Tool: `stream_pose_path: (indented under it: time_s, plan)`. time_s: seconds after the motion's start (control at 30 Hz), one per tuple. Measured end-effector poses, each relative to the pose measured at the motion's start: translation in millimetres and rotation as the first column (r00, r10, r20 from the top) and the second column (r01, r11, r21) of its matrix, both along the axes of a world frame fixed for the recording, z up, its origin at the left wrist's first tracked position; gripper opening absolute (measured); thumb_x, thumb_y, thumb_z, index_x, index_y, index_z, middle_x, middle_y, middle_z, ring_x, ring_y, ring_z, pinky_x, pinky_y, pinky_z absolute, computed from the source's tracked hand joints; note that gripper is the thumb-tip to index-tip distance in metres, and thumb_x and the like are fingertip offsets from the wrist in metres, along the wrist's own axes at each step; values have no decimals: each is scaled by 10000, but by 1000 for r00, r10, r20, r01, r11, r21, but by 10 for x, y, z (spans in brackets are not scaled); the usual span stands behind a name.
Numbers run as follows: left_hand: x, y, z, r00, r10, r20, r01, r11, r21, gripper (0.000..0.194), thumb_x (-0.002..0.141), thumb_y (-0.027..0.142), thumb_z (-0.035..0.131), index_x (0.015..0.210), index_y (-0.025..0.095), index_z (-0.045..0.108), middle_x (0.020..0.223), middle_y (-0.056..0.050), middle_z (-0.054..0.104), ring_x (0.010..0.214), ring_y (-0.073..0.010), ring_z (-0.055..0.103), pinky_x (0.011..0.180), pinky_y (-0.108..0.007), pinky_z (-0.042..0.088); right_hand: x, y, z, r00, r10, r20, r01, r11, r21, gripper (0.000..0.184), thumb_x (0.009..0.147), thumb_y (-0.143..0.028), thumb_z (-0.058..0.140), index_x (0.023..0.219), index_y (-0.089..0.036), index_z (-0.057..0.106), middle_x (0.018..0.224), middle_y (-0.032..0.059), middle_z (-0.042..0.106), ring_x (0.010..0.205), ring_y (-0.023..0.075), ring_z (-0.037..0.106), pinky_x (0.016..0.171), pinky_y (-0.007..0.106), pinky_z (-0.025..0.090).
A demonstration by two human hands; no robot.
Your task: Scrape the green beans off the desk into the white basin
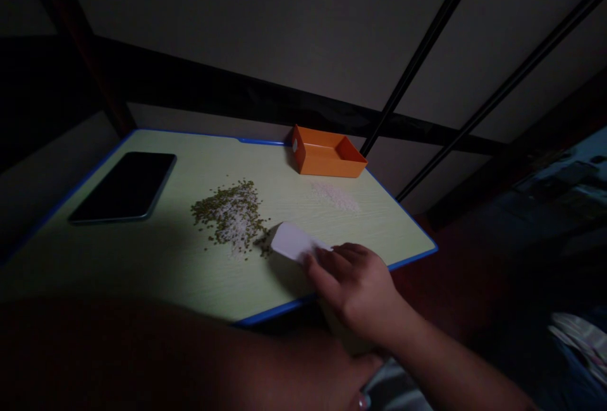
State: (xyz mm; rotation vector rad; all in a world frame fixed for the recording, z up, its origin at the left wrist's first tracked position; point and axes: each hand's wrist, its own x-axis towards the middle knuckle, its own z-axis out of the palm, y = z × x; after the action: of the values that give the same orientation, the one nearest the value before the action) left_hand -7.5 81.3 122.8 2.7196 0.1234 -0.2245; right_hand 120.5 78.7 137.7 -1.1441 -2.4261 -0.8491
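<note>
On my desk (284, 196) I count one dark tablet (126, 184), one green-and-white grain heap (232, 214), one white scraper (294, 240) by the heap's right edge, clamped in my right hand (363, 281)'s fingers, one orange tray (329, 161), one pale grain pile (336, 196) just before it. My left hand (341, 370)'s fingers, lower, I cannot tell.

Dim, dark-edged; soft shadow below pale tool (294, 241); left forearm (190, 360) blurred.
</note>
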Motion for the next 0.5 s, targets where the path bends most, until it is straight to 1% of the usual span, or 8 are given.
stream_pose_path:
  time_s: [0.07, 0.1, 0.13, 0.2, 0.27, 0.33, 0.43, 0.5]
  plan:
    - [0, 29, 181, 985, -19, -169, 26, 999, 34, 555, 937, 351, 477, 1463, 235, 343, 1217, -129, 624, 931, -273, 658, 728, -345, 530, 21, 112, 2, 998, -50, 39, 50, 998, -23, 173, 902, -121, 468, 999, -135, 611, 714, 56, 694, 524, 158, 566, 518, 322, 379]
    - [0, 35, 251, 974, -8, -226, 19, 999, 43, 555, 954, 353, 449, 1481, 243, 316, 1200, -133, 636, 923, -270, 661, 742, -353, 530, 30, 173, 9, 995, -84, 62, 87, 995, -46, 178, 902, -119, 473, 1008, -143, 614, 706, 48, 692, 515, 152, 556, 526, 319, 365]
    - [-1, 35, 303, 972, -41, -230, 55, 997, 56, 600, 948, 322, 463, 1503, 196, 270, 1228, -159, 618, 947, -275, 653, 791, -365, 521, 37, 236, 19, 988, -130, 82, 136, 988, -76, 178, 902, -121, 477, 1005, -154, 619, 698, 41, 691, 509, 148, 548, 526, 315, 344]
    - [-7, 26, 350, 969, -72, -237, 85, 995, 43, 640, 944, 296, 476, 1515, 152, 227, 1155, -174, 649, 892, -269, 655, 773, -357, 510, 50, 360, 53, 958, -260, 121, 277, 950, -145, 172, 920, -150, 470, 968, -185, 631, 684, 32, 692, 505, 142, 544, 521, 307, 293]
    - [-14, 12, 344, 972, -53, -227, 56, 998, 5, 642, 937, 277, 489, 1514, 166, 230, 1058, -149, 686, 782, -244, 650, 659, -315, 488, 60, 471, 101, 912, -386, 136, 407, 893, -191, 209, 964, -228, 429, 944, -205, 636, 661, 33, 688, 502, 139, 546, 506, 305, 230]
    - [-20, 5, 312, 978, -3, -208, -3, 1000, -30, 623, 936, 281, 491, 1507, 213, 251, 986, -117, 705, 673, -219, 621, 533, -283, 418, 72, 567, 155, 866, -482, 136, 501, 838, -215, 256, 989, -281, 389, 971, -213, 635, 686, 44, 701, 516, 142, 568, 498, 305, 185]
    - [-29, 9, 228, 978, 4, -209, -11, 999, -35, 661, 927, 292, 499, 1520, 229, 213, 916, -114, 707, 555, -206, 558, 425, -278, 288, 100, 689, 233, 811, -571, 131, 585, 779, -227, 266, 992, -301, 375, 1032, -227, 628, 764, 58, 729, 567, 164, 621, 495, 303, 156]
    - [-43, 1, 136, 984, 19, -178, -33, 996, -77, 676, 902, 272, 536, 1512, 221, 247, 885, -118, 705, 524, -202, 535, 405, -278, 258, 132, 762, 276, 780, -613, 124, 623, 744, -242, 267, 990, -310, 375, 1050, -231, 623, 792, 65, 738, 606, 180, 647, 498, 299, 156]
